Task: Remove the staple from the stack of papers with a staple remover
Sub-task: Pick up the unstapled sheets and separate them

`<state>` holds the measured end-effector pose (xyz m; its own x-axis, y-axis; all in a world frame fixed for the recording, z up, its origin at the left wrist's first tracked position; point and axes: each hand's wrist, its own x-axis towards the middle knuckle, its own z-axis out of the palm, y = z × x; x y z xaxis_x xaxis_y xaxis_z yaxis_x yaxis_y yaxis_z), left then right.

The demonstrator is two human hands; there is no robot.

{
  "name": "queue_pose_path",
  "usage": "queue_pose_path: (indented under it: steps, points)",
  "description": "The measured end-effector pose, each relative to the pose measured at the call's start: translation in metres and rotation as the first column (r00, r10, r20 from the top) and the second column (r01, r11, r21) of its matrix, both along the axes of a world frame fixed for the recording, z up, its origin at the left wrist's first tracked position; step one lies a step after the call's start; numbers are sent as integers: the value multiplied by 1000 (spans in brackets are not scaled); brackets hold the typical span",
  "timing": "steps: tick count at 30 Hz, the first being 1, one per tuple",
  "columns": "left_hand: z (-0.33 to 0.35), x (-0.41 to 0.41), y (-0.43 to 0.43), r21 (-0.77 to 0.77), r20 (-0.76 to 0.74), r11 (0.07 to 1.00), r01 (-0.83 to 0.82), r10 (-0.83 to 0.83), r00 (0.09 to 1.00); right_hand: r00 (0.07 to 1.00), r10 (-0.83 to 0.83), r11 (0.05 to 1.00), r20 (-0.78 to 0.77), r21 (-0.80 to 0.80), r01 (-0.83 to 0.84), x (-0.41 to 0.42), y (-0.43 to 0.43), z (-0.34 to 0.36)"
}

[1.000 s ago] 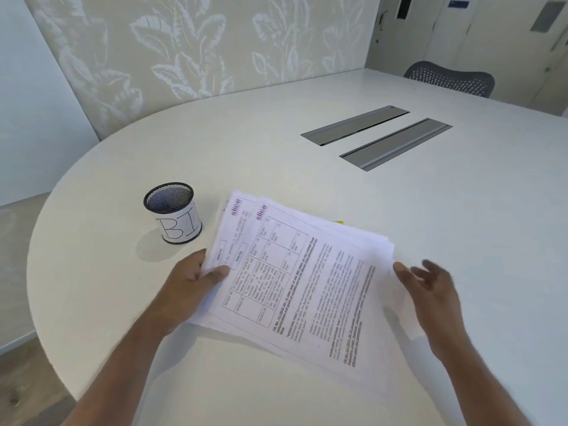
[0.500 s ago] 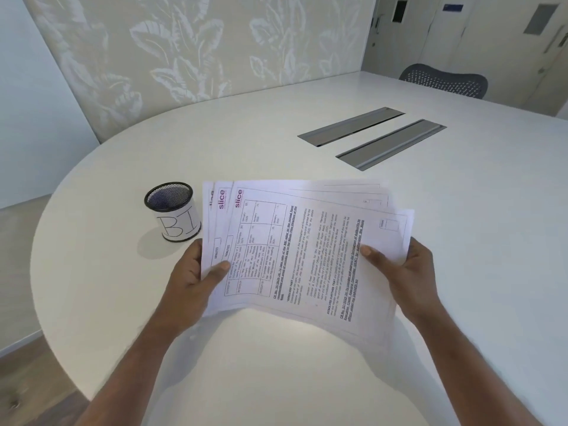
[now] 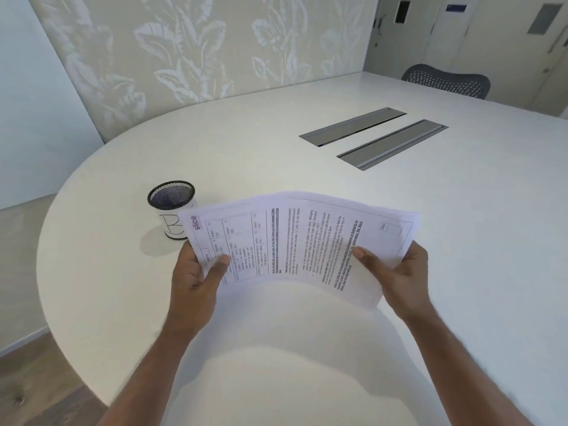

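Observation:
A stack of printed papers (image 3: 295,241) is held up above the white table (image 3: 307,167), bowed upward in the middle, with its printed text running sideways. My left hand (image 3: 196,278) grips its left edge, thumb on top of the page. My right hand (image 3: 396,275) grips its right edge, thumb on the print. No staple is visible in the papers. No staple remover is in view.
A black mesh cup (image 3: 171,207) with a white label stands on the table just behind the stack's left corner. Two grey cable hatches (image 3: 372,136) lie farther back. A dark mesh chair (image 3: 445,83) stands at the far side.
The papers lay fanned on the table, then both hands took hold of their edges and lifted them. The sheets are now squared into one stack, raised and arched.

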<state>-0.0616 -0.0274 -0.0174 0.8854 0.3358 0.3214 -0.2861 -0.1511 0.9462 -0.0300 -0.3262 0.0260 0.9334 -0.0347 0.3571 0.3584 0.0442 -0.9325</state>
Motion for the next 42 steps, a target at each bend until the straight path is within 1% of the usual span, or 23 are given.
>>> queue_pose_path:
  steps: [3,6,8,11,13,14,15,17,19,21,23,25,26,27,29,30,31,32,33,34,35,38,42]
  points:
    - [-3,3,2,21,-34,1000,-5,5,999,1000,15,1000,3,22,-15,4,-1,0]
    - [0,3,0,68,-76,998,9,-4,997,999,33,999,-29,-24,-34,5,-2,-2]
    - [13,5,1,141,-75,990,-7,18,997,999,22,1000,-24,-22,-22,9,-6,2]
    - [55,10,6,305,-48,952,13,2,999,996,-48,997,76,-60,52,19,-18,31]
    - [92,13,12,476,-21,879,30,-23,1000,993,-25,989,117,-141,42,23,-27,60]
    - [112,15,14,563,-3,826,20,-22,1000,995,26,981,98,-194,-6,24,-31,72]
    - [131,16,14,633,14,774,3,-15,1000,994,93,962,56,-262,-75,26,-34,82]
    - [166,16,10,716,33,698,-16,-10,999,978,203,900,-55,-382,-209,32,-33,92]
    - [195,14,2,777,51,629,-15,-39,998,967,240,876,-81,-411,-252,36,-23,93]
    - [216,12,-9,824,70,567,-5,-93,993,968,247,873,-35,-427,-238,39,-9,89]
    - [227,12,-12,841,99,541,-16,-125,987,974,226,903,-1,-376,-210,39,3,82]
    - [231,15,-1,822,128,569,-29,-134,983,978,210,942,0,-269,-203,39,7,75]
    - [231,17,8,785,126,619,-19,-129,983,977,213,950,-9,-230,-210,38,7,72]
    - [230,20,17,714,121,700,4,-129,984,976,219,955,-17,-201,-218,36,7,68]
    - [217,25,27,481,125,874,73,-151,981,974,225,961,-37,-155,-228,34,8,60]
    - [206,27,26,336,135,935,116,-170,976,973,226,965,-44,-130,-229,32,9,56]
    - [191,29,23,189,141,969,162,-190,972,974,222,969,-47,-101,-226,31,12,53]
    - [176,32,18,51,134,978,203,-208,969,976,215,973,-47,-70,-218,30,15,49]
    - [161,32,11,-59,125,972,229,-220,967,978,204,978,-45,-43,-206,30,19,46]
    - [147,32,2,-129,129,964,234,-217,968,981,190,981,-44,-21,-191,29,23,44]
    - [136,29,-8,-148,149,966,213,-191,970,983,176,984,-46,-6,-176,28,27,41]
    - [102,20,-29,-50,196,995,90,-78,978,988,131,991,-81,10,-131,21,34,21]
    - [69,14,-35,48,118,998,33,-38,992,990,98,993,-101,-55,-104,12,37,-6]
